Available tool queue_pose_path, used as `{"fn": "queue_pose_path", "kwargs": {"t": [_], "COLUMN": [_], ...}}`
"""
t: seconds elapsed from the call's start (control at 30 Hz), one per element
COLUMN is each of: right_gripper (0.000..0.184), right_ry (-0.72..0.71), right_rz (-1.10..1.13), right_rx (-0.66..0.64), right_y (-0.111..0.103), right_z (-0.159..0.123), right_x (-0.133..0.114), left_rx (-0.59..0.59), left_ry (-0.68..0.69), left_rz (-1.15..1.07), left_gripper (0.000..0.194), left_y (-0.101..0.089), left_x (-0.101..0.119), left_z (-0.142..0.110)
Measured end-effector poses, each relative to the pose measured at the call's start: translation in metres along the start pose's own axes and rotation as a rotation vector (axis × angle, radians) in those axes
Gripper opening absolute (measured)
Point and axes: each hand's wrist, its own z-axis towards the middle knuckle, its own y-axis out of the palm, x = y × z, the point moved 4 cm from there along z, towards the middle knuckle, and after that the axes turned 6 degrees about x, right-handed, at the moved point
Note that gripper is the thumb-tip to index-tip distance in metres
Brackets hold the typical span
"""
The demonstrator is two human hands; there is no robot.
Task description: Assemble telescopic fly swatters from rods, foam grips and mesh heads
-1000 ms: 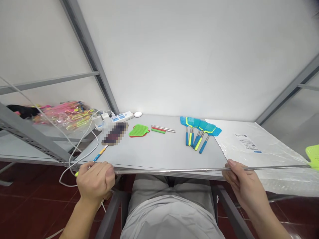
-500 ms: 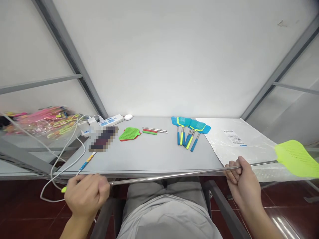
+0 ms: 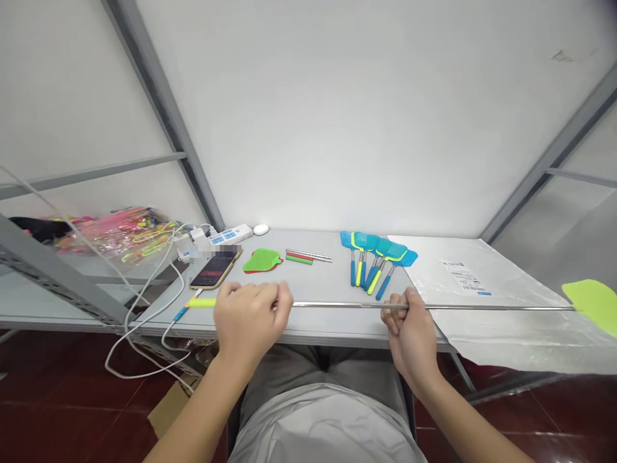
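I hold a long extended fly swatter across the front of the grey table (image 3: pixel 308 283). Its thin metal rod (image 3: pixel 482 307) runs level from left to right. My left hand (image 3: pixel 250 318) is closed round the rod near the yellow handle (image 3: pixel 202 302). My right hand (image 3: pixel 409 325) is closed in a fist round the rod about its middle. The yellow-green swatter head (image 3: pixel 595 303) sticks out far to the right, past the table. A bunch of blue and yellow-green swatters (image 3: pixel 376 257) lies on the table behind my right hand.
A green swatter head (image 3: pixel 263 260) on a red one, short red and green rods (image 3: pixel 306 257), a phone (image 3: pixel 214 269), a power strip (image 3: pixel 226 235) with white cables, and a clear plastic bag (image 3: pixel 482 283) are on the table. A bag of pink and yellow swatters (image 3: pixel 120 228) lies on the left shelf.
Both hands have moved right and up over the table's front edge with the rod. My right hand has slid inward along it, closing the gap to my left hand.
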Motion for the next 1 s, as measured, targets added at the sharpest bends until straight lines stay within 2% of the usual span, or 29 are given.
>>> {"fn": "queue_pose_path", "kwargs": {"t": [0.07, 0.13, 0.23, 0.33, 0.4, 0.47, 0.5, 0.57, 0.63, 0.7, 0.77, 0.87, 0.9, 1.0], "right_gripper": [0.041, 0.042, 0.042, 0.044, 0.045, 0.045, 0.045, 0.045, 0.045, 0.044, 0.044, 0.045, 0.045, 0.044], "right_ry": [-0.011, -0.050, -0.191, -0.345, -0.412, -0.429, -0.424, -0.410, -0.373, -0.293, -0.220, -0.212, -0.226, -0.248], "right_rz": [0.016, 0.045, 0.079, 0.055, 0.017, -0.007, -0.006, 0.029, 0.079, 0.111, 0.111, 0.058, 0.035, -0.009], "right_rx": [-0.058, -0.124, -0.168, -0.187, -0.191, -0.180, -0.167, -0.114, -0.038, 0.027, 0.070, 0.082, 0.070, 0.017], "right_y": [0.024, 0.044, 0.061, 0.066, 0.065, 0.060, 0.056, 0.045, 0.033, 0.020, 0.006, -0.011, -0.015, -0.018], "right_z": [-0.001, -0.002, 0.005, 0.019, 0.028, 0.032, 0.033, 0.031, 0.027, 0.025, 0.027, 0.033, 0.035, 0.039], "right_x": [0.001, -0.003, -0.022, -0.049, -0.063, -0.067, -0.066, -0.057, -0.041, -0.021, -0.002, 0.014, 0.017, 0.025], "left_rx": [-0.065, -0.061, -0.053, 0.063, 0.270, 0.435, 0.469, 0.350, 0.152, 0.047, 0.131, 0.424, 0.485, 0.520], "left_ry": [0.019, -0.022, -0.094, -0.118, -0.166, -0.180, -0.190, -0.385, -0.650, -0.873, -1.033, -1.264, -1.327, -1.432], "left_rz": [-0.035, -0.057, -0.120, -0.265, -0.386, -0.564, -0.670, -0.909, -1.144, -1.345, -1.500, -1.564, -1.550, -1.535], "left_gripper": [0.039, 0.043, 0.035, 0.006, 0.020, 0.020, 0.017, 0.013, 0.024, 0.039, 0.052, 0.062, 0.062, 0.045], "left_y": [0.006, 0.003, -0.006, -0.014, -0.017, -0.013, -0.009, 0.010, 0.033, 0.051, 0.060, 0.064, 0.065, 0.069], "left_x": [0.017, 0.033, 0.049, 0.053, 0.046, 0.037, 0.033, 0.025, 0.022, 0.020, 0.011, -0.020, -0.031, -0.055], "left_z": [0.022, 0.040, 0.047, 0.022, -0.010, -0.043, -0.056, -0.073, -0.081, -0.083, -0.084, -0.091, -0.094, -0.095]}}
